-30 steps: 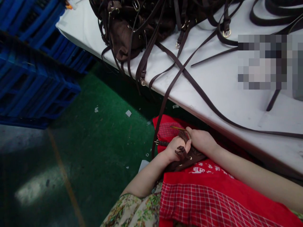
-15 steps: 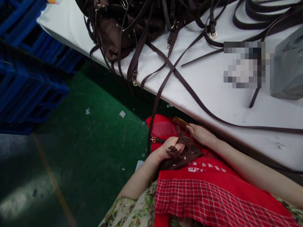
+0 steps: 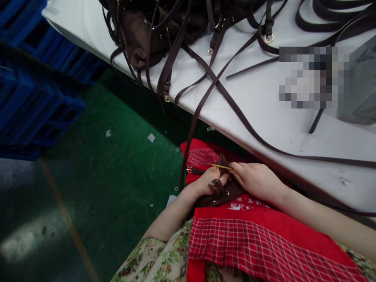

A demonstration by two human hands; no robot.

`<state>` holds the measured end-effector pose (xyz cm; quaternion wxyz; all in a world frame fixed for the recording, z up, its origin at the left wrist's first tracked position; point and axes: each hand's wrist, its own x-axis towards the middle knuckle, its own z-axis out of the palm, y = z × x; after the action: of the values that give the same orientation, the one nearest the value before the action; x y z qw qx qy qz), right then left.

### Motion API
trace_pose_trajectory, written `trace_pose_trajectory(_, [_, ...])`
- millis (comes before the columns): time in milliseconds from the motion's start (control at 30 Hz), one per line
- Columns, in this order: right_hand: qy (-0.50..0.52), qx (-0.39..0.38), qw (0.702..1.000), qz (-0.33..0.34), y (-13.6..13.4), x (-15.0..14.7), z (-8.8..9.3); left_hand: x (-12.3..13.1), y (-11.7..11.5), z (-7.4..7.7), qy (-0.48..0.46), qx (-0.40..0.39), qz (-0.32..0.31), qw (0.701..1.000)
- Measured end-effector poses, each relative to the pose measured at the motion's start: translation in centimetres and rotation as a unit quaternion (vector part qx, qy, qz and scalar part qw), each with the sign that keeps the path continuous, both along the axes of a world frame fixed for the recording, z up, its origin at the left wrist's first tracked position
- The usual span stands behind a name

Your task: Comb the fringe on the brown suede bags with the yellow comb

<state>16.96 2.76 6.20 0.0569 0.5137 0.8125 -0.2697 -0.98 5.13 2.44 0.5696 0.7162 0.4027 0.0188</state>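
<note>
A dark brown bag (image 3: 232, 191) with gold eyelets lies on my lap over the red apron (image 3: 282, 231). My left hand (image 3: 210, 182) is closed round the bag's brown tassel (image 3: 216, 184), some of its strands sticking out between the fingers. In my right hand (image 3: 252, 178) is a yellow comb (image 3: 219, 166), seen edge-on, lying across the strands just above my left hand. A long brown strap (image 3: 192, 131) with a small buckle near it runs from the lap up onto the table.
More brown bags (image 3: 141, 39) and loose straps are heaped on the white table (image 3: 258, 98), some straps hanging over its edge. A grey box (image 3: 358, 86) stands at the right. Blue pallets (image 3: 38, 109) are stacked on the green floor at the left.
My right hand has moved left and down towards my left hand. The comb has turned from showing its teeth to edge-on and now lies over the tassel strands.
</note>
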Motion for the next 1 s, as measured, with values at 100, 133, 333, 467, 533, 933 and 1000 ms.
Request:
trace_pose_trajectory(100, [-0.02, -0.003, 1.0, 0.015, -0.1, 0.0, -0.6, 0.1, -0.2, 0.3, 0.021, 0.06, -0.047, 0.997])
trace_pose_trajectory(133, [-0.023, -0.006, 1.0, 0.014, -0.1, 0.1, -0.8, 0.2, -0.3, 0.3, 0.026, 0.071, -0.055, 0.996])
trace_pose_trajectory(333, [-0.069, -0.03, 0.997, -0.013, 0.4, 0.4, -2.7, 0.3, -0.5, 0.6, 0.048, 0.116, -0.05, 0.991])
trace_pose_trajectory(467, [-0.081, -0.033, 0.995, -0.042, 0.6, 0.0, -3.7, 0.5, -0.6, -0.3, 0.073, 0.161, -0.054, 0.983])
trace_pose_trajectory(533, [-0.086, -0.042, 0.994, -0.054, 0.7, -0.3, -4.0, 0.7, -0.8, -0.9, 0.078, 0.193, -0.068, 0.976])
trace_pose_trajectory(933, [-0.046, -0.149, 0.98, -0.126, 1.7, -0.9, -4.7, 1.6, -0.9, -2.0, 0.132, 0.253, -0.12, 0.951])
trace_pose_trajectory(1000, [-0.043, -0.18, 0.969, -0.162, 1.9, -0.5, -5.5, 2.0, -1.5, -1.4, 0.103, 0.257, -0.137, 0.951])
